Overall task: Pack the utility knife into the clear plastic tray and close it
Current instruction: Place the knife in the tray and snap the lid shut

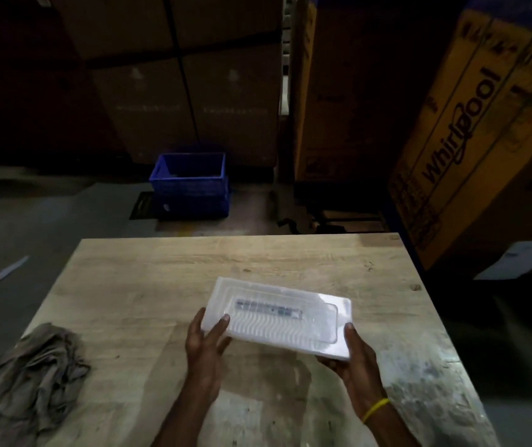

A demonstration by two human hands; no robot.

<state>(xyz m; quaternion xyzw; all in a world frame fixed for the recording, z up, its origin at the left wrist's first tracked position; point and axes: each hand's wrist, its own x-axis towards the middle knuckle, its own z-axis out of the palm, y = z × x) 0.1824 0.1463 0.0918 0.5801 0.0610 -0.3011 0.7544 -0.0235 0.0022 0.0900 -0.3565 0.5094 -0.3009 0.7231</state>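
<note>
— Where's the utility knife (268,308)?

— Inside the clear plastic tray (282,321), a dark strip lying lengthwise along its middle. The tray looks closed over it, and you're holding it above the wooden table (135,304), tilted a little.

— And your fingers?

— Your left hand (207,341) grips the tray's left end: thumb on top near the corner, the other fingers wrapped underneath. Your right hand (351,351) clamps the near right corner, thumb pressed on the rim, fingers below. The knife sits between your two thumbs, touching neither.

— Anything around you?

— A crumpled grey cloth (32,372) lies on the table's left side, well apart from the tray. Beyond the table, a blue crate (190,180) stands on the floor, and a Whirlpool carton (471,137) leans at right.
</note>
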